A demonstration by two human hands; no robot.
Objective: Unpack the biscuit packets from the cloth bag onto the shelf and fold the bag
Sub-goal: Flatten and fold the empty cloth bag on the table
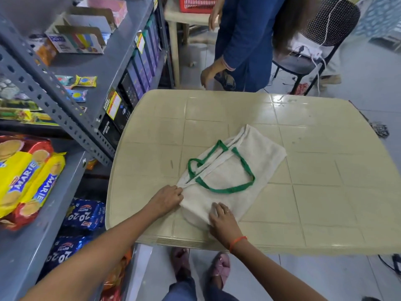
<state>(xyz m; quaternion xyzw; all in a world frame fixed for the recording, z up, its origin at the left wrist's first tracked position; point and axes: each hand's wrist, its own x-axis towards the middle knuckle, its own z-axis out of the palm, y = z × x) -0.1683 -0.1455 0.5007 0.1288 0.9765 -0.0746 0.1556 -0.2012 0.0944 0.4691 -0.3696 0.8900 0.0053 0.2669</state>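
Note:
A white cloth bag (258,153) with green handles (245,168) lies flat on the beige table (314,192), folded lengthwise and running diagonally. My left hand (168,197) pinches the bag's near left corner at the hem. My right hand (221,218) presses flat on the bag's near end, fingers spread. Yellow and red Marie biscuit packets (28,179) lie on the grey metal shelf (28,246) at the left. Blue 20-20 packets (85,215) sit on a lower level.
A slotted grey rack post (58,109) stands between shelf and table. Another person in blue (245,40) stands beyond the table's far edge, beside a dark chair (314,51) with cables. My feet (201,266) are under the table's near edge.

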